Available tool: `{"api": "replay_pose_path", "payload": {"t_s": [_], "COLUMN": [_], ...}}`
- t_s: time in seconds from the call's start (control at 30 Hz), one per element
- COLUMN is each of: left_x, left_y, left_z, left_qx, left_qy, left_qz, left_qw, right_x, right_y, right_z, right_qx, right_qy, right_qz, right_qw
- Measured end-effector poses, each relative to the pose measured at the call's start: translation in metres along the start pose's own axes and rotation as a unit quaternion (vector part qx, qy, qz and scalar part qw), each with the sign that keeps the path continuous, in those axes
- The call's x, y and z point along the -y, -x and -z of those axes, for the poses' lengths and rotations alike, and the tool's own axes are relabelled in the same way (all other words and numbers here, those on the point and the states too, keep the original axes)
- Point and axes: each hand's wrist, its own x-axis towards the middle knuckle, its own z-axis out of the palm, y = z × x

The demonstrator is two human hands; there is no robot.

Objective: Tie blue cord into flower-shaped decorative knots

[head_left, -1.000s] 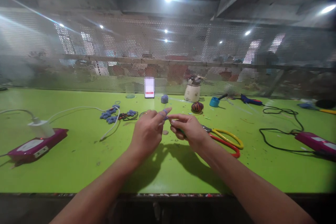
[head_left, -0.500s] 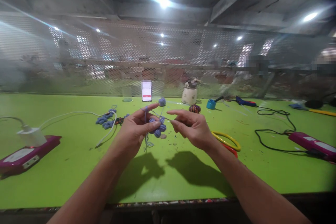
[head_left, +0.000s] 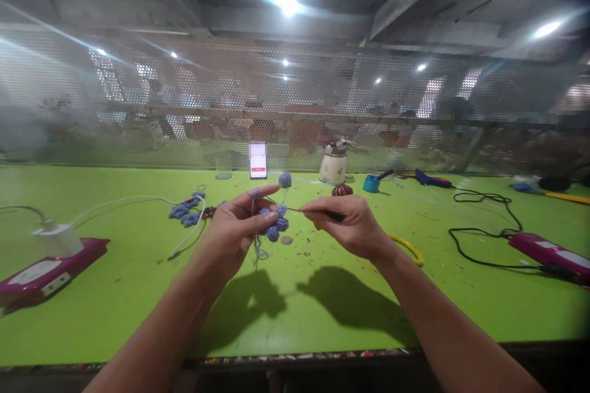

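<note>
Between the thumb and fingers of my left hand (head_left: 237, 218) is a blue-purple crochet flower (head_left: 274, 225) with puffy petals. Yarn (head_left: 256, 196) loops over the raised left index finger, and a loose tail hangs below the flower. My right hand (head_left: 345, 221) pinches a thin crochet hook (head_left: 291, 209), whose far end reaches to the top of the flower; its tip is too fine to make out. Behind the hands sits a small ball of the same yarn (head_left: 285, 180). Several finished-looking blue crochet pieces (head_left: 188, 212) lie left of my left hand.
A lit phone (head_left: 258, 160), a clear cup (head_left: 224, 166) and a cream bottle (head_left: 332, 164) stand along the mesh panel. Dark striped yarn (head_left: 342, 190), a blue pot (head_left: 371, 183), a glue gun (head_left: 432, 178) and yellow-handled scissors (head_left: 408, 248) lie rightward. Magenta power strips (head_left: 55, 270) with cables flank both sides.
My right hand's fingers have closed together around the hook, and the hand has turned slightly. The hook now lies more level. The flower has tilted a little in my left hand.
</note>
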Motion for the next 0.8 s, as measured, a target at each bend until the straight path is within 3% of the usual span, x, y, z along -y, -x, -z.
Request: {"api": "replay_pose_path", "payload": {"t_s": [0.17,0.27,0.43,0.6,0.7,0.8], "left_x": [-0.001,0.000,0.005,0.008,0.008,0.008], "left_y": [-0.001,-0.001,-0.002,-0.004,-0.004,-0.003], "left_z": [-0.001,0.000,0.001,0.000,-0.001,-0.002], "left_qx": [-0.009,-0.002,0.026,0.038,0.038,0.038], "left_qy": [-0.010,-0.023,-0.018,-0.003,0.001,0.003], "left_qz": [0.002,0.006,0.039,0.075,0.078,0.070], "left_qw": [1.000,1.000,0.999,0.996,0.996,0.997], "right_x": [-0.002,-0.002,-0.006,-0.008,-0.006,-0.004], "right_y": [0.000,0.001,0.006,0.005,0.004,0.004], "right_z": [-0.002,-0.007,-0.021,-0.030,-0.031,-0.030], "right_qx": [0.013,0.026,0.031,-0.008,-0.010,-0.011], "right_qy": [-0.059,-0.136,-0.315,-0.389,-0.390,-0.363], "right_qz": [-0.008,-0.060,-0.196,-0.260,-0.273,-0.266], "right_qw": [0.998,0.989,0.928,0.884,0.880,0.893]}}
